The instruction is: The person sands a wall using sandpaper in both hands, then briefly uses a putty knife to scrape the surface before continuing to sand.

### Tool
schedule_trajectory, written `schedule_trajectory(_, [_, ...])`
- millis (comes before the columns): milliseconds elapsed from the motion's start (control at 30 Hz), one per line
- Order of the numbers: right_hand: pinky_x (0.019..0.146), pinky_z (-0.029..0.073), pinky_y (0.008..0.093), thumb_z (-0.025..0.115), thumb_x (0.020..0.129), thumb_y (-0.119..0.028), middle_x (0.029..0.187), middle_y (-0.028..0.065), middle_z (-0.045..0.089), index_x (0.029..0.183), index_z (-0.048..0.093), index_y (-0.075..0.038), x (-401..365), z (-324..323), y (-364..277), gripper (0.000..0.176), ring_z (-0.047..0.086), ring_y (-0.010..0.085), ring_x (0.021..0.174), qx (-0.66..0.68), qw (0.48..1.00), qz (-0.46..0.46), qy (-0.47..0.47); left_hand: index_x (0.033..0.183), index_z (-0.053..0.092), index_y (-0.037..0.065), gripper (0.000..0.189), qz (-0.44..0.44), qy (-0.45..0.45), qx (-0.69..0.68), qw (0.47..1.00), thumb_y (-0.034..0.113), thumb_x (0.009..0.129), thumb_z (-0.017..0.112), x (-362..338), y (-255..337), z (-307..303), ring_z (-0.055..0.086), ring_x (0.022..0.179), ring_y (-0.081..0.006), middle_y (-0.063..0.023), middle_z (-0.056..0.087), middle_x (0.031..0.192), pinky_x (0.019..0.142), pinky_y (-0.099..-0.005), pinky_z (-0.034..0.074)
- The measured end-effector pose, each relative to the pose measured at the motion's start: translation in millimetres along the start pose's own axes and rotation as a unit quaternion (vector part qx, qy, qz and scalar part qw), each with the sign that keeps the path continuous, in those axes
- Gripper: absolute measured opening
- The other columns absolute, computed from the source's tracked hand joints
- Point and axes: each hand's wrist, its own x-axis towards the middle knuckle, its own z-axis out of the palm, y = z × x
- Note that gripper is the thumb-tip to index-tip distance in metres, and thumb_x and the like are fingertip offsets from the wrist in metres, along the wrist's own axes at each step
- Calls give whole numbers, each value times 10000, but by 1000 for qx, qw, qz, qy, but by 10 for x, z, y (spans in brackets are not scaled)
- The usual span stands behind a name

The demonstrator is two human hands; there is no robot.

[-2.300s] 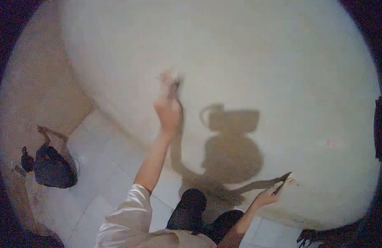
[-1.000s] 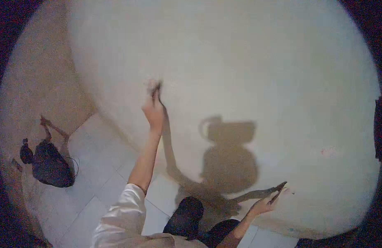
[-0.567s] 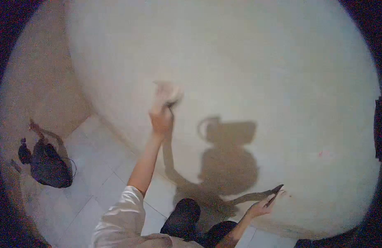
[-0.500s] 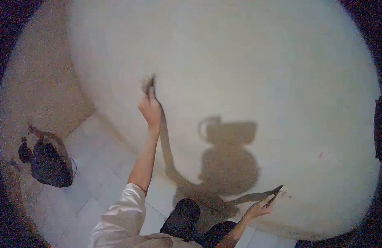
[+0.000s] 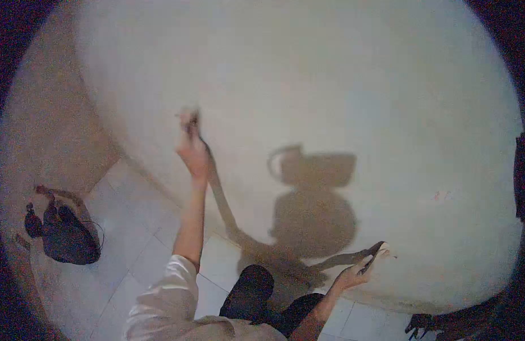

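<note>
My left hand (image 5: 192,150) is raised in front of the pale wall (image 5: 308,74), left of centre, with its fingers smeared by motion. A thin tip shows beside those fingers, too blurred to name. Lower and to the right, my right hand (image 5: 355,275) is close to the wall's bottom part. Its fingers look closed around something pale and slim (image 5: 383,250), whose kind I cannot make out. A small dark tip sticks out just beyond it. Dark shadows of my head, arms and hands fall across the wall.
On the tiled floor (image 5: 132,278) at the left lies a dark bag-like bundle (image 5: 72,243) with a thin loop. A side wall (image 5: 52,113) meets the pale wall at a corner. Dark objects (image 5: 424,325) lie at the lower right. My knees (image 5: 248,292) are close to the wall.
My left hand has shifted left and slightly down. The right hand has moved a little up and left. The view has tilted slightly, and more of the dark objects at lower right shows.
</note>
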Motion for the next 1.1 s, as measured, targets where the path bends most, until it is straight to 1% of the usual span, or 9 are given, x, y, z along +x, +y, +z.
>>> schedule_trajectory(267, [969,447,390,526,999,-227,1285,262,584,1262,549,125,5,80,116,440,592,323,1111,56,997,-35,33,804,668,-38,392,-41,40,3,998,310,964,585,80,836,83,460,550,-124,-71,554,581,531,-344,379])
schedule_trajectory(367, [963,452,396,525,997,-220,1270,267,591,1257,552,128,57,60,307,435,602,336,1102,41,999,7,16,1057,678,-37,265,99,28,-34,994,181,934,591,-276,1074,211,596,617,-163,-199,718,955,589,-354,452])
schedule_trajectory(467, [943,465,398,513,999,-208,1240,270,609,1255,554,125,4,57,204,422,617,335,1072,10,1000,9,3,1217,632,-2,393,292,-67,-35,954,-71,872,458,-288,1000,140,599,1180,-272,-230,601,1252,975,-344,485])
schedule_trajectory(600, [881,484,392,490,1007,-201,1172,263,645,1251,563,114,-4,61,-60,405,633,307,976,25,999,-32,0,1089,668,-54,269,154,-4,-101,983,9,908,480,244,564,33,676,1001,-285,-238,684,1056,935,-363,509])
schedule_trajectory(667, [884,479,390,492,1008,-206,1175,258,643,1254,562,113,25,-16,100,408,627,300,977,-3,999,-5,-37,1008,672,-97,324,-118,43,23,992,191,975,527,435,258,-65,628,760,-254,-228,695,861,749,-373,502])
schedule_trajectory(867, [865,468,378,509,1013,-244,1149,241,652,1242,572,114,-23,102,-17,429,613,272,947,25,1000,-2,-7,832,634,-115,498,-115,110,-3,987,339,1002,517,-42,221,141,482,597,-259,-239,622,682,636,-419,409])
schedule_trajectory(933, [883,468,391,522,1008,-259,1180,251,643,1229,578,118,-26,118,-141,440,626,298,987,62,998,-23,6,956,658,-96,356,-244,-46,38,968,248,970,568,-352,813,93,638,803,-326,-236,691,897,795,-381,489])
schedule_trajectory(1000, [928,454,395,520,1008,-257,1235,259,611,1248,560,121,22,49,83,449,608,315,1062,51,998,24,-23,1056,670,-41,222,238,-113,-19,964,81,879,616,-774,801,120,637,1119,-312,-189,681,1122,986,-373,476])
schedule_trajectory(1100, [1012,415,398,513,1009,-249,1331,272,541,1287,521,125,15,-43,137,466,554,340,1197,16,996,70,-51,1080,682,23,313,417,-232,-77,876,-31,778,624,-984,772,72,549,1256,-280,-146,654,1214,1068,-402,433])
